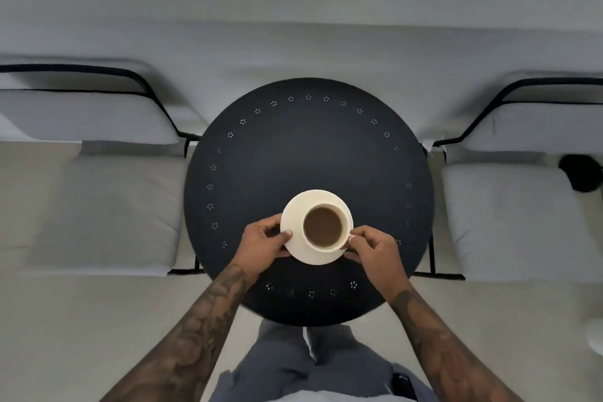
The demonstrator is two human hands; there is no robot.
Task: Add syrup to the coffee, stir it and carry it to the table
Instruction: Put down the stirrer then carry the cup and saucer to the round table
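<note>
Over the counter, the saucer sits between both hands: left hand pinches its rim, right hand pinches the cup handle.

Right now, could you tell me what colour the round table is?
Black table, ringed with small flower-shaped perforations; head view.
</note>
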